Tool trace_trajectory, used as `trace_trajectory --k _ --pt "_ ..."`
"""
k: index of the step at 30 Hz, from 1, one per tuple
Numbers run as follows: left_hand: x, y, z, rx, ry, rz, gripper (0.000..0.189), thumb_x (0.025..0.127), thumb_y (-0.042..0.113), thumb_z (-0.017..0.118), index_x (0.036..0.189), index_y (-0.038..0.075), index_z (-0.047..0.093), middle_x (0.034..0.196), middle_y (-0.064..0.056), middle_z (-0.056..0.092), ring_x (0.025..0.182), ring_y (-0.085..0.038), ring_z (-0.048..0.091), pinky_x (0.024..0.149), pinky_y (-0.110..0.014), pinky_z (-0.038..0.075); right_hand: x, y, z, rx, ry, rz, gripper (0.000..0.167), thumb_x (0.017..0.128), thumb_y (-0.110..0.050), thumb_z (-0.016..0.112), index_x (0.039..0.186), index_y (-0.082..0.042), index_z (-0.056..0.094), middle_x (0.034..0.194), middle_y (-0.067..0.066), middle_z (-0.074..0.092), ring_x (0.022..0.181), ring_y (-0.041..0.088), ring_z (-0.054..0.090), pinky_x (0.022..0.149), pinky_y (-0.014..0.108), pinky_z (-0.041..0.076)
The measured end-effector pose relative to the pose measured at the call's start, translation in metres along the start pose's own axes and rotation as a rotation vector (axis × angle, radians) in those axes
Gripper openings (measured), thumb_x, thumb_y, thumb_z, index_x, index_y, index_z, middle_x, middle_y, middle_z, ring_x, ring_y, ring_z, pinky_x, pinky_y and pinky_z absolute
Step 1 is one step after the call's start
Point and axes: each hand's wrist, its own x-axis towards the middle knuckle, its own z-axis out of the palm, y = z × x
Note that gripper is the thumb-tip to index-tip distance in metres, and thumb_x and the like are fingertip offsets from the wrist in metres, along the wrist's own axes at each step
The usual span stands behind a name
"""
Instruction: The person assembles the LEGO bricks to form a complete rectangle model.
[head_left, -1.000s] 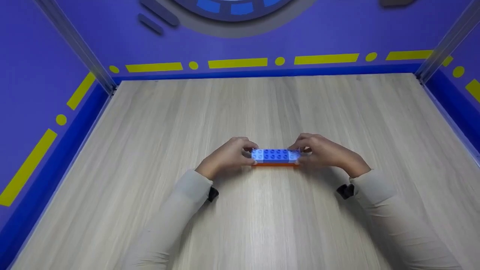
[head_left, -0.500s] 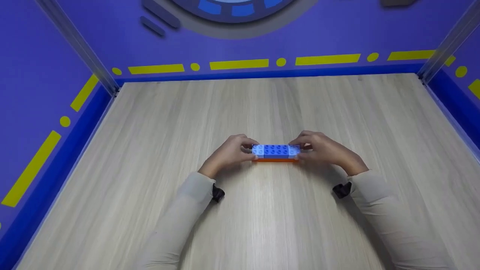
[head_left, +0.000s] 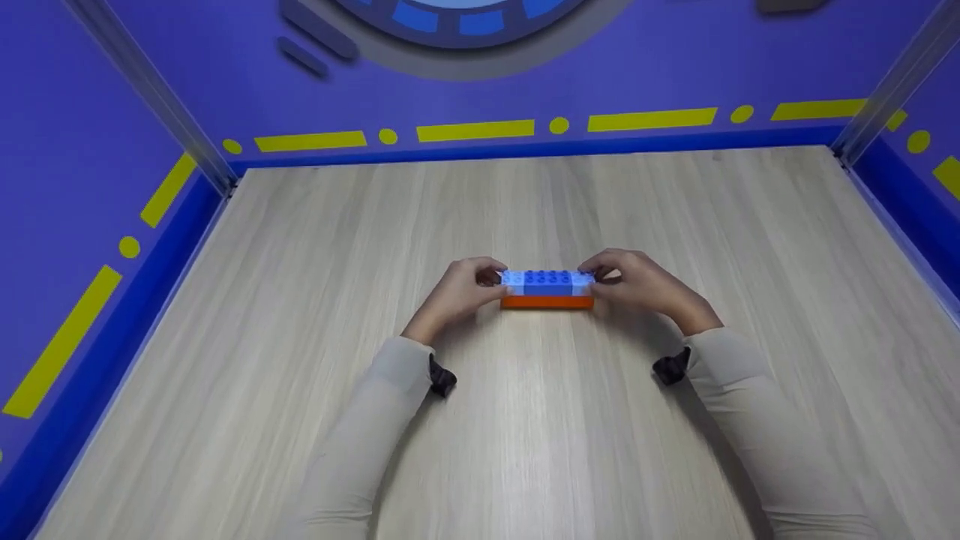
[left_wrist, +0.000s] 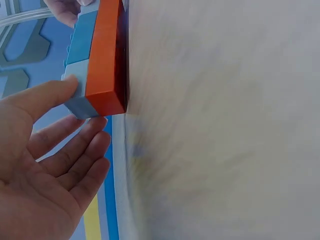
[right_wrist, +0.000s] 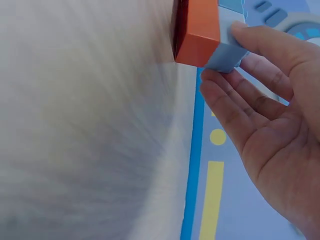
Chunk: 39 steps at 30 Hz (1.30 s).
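Note:
A long orange brick (head_left: 547, 302) forms the bottom of a toy-brick stack. On top sit a studded blue brick (head_left: 547, 283) in the middle and a light blue brick at each end. My left hand (head_left: 463, 289) pinches the left light blue brick (left_wrist: 81, 100), thumb on the near side and fingertips at the far side. The right light blue brick (right_wrist: 227, 50) is pinched the same way by my right hand (head_left: 634, 283). In both wrist views the orange brick (left_wrist: 106, 60) is at or just over the tabletop; cannot tell whether it touches.
The stack is around the middle of a pale wood-grain table (head_left: 480, 420). Purple-blue panels (head_left: 480, 97) with yellow markings enclose its back and sides. Metal posts (head_left: 161, 105) stand at the back corners. A small black device (head_left: 442, 379) is on each wrist.
Both hands and the stack have moved slightly away from the body, toward the back panel. More of the orange brick's front face shows now. Both hands keep their hold.

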Motion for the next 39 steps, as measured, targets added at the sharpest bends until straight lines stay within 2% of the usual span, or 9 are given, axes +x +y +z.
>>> trace_trajectory --k 7,14,19,25,29,36,39 --pt "0.006 -0.003 0.000 -0.045 0.070 -0.012 0.032 0.088 0.016 0.069 0.119 0.005 0.065 0.108 -0.010 0.070 0.100 -0.020 0.064 0.090 -0.033 0.051 0.009 0.002 -0.001 0.000 0.021 0.027 0.032 0.091 -0.008 0.061 0.121 0.001 0.063 0.119 0.019 0.064 0.108 0.033 0.060 0.096 0.049 0.047" --pt "0.012 -0.006 0.002 -0.080 0.107 -0.018 0.031 0.088 0.012 0.068 0.118 0.004 0.066 0.110 -0.013 0.070 0.102 -0.022 0.067 0.090 -0.033 0.053 0.018 0.006 0.000 0.019 0.062 0.107 0.030 0.094 -0.018 0.059 0.119 -0.002 0.063 0.118 0.016 0.065 0.110 0.030 0.058 0.098 0.047 0.045" --pt "0.017 -0.008 0.004 -0.050 0.115 -0.022 0.034 0.090 0.013 0.067 0.122 0.001 0.065 0.113 -0.014 0.070 0.104 -0.023 0.066 0.091 -0.033 0.052 0.023 0.010 0.002 0.028 0.077 0.155 0.029 0.095 -0.021 0.058 0.118 -0.004 0.065 0.117 0.014 0.065 0.110 0.028 0.057 0.099 0.046 0.044" --pt "0.020 -0.010 0.007 -0.021 0.130 -0.057 0.034 0.092 0.017 0.063 0.122 0.001 0.065 0.116 -0.013 0.069 0.106 -0.021 0.065 0.089 -0.032 0.052 0.029 0.012 0.006 0.016 0.075 0.181 0.035 0.098 -0.026 0.055 0.125 -0.005 0.062 0.123 0.015 0.062 0.113 0.028 0.055 0.100 0.047 0.043" --pt "0.021 -0.013 0.009 -0.013 0.125 -0.077 0.034 0.094 0.018 0.061 0.122 0.000 0.065 0.118 -0.013 0.068 0.107 -0.020 0.064 0.091 -0.032 0.052 0.032 0.013 0.009 0.010 0.071 0.178 0.038 0.099 -0.025 0.053 0.128 -0.002 0.060 0.127 0.017 0.060 0.117 0.030 0.054 0.103 0.048 0.042" --pt "0.020 -0.015 0.009 0.007 0.118 -0.067 0.033 0.094 0.017 0.060 0.120 -0.003 0.065 0.121 -0.016 0.066 0.117 -0.024 0.060 0.101 -0.035 0.046 0.031 0.016 0.014 0.049 0.076 0.170 0.039 0.098 -0.024 0.055 0.128 0.000 0.059 0.126 0.018 0.061 0.111 0.029 0.056 0.099 0.046 0.045" --pt "0.018 -0.015 0.006 0.013 0.100 -0.065 0.034 0.094 0.018 0.059 0.121 -0.002 0.065 0.122 -0.015 0.066 0.118 -0.024 0.059 0.102 -0.035 0.046 0.031 0.019 0.014 0.061 0.071 0.168 0.039 0.098 -0.024 0.054 0.130 -0.002 0.058 0.128 0.017 0.060 0.114 0.028 0.055 0.100 0.046 0.045"
